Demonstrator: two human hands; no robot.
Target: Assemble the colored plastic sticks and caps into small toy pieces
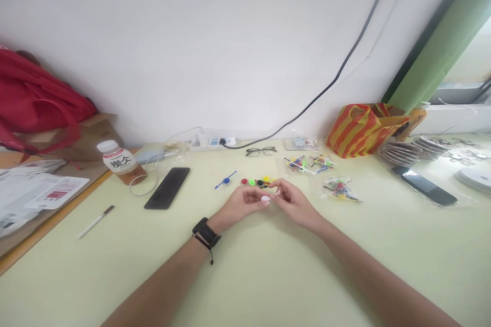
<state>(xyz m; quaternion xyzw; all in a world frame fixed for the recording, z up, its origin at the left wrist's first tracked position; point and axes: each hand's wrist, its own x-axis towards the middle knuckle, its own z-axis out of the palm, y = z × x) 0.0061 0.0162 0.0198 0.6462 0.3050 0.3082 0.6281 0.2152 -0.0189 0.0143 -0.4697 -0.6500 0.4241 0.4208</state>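
Close to the middle of the table, my left hand is closed, pinching the round base of a small white plastic arrow spinner. My right hand is closed too, its thumb and fingertips on the spinner's thin white pointer. The fingers partly cover the piece. Just beyond my hands sits a row of round pieces: a red one, a green one, a black one and a yellow one. To their left lies a blue arrow spinner.
Bags of coloured spinner parts lie right of my hands. Eyeglasses and a power strip are by the wall. A black phone, a bottle and a pen lie left; a striped bag stands right.
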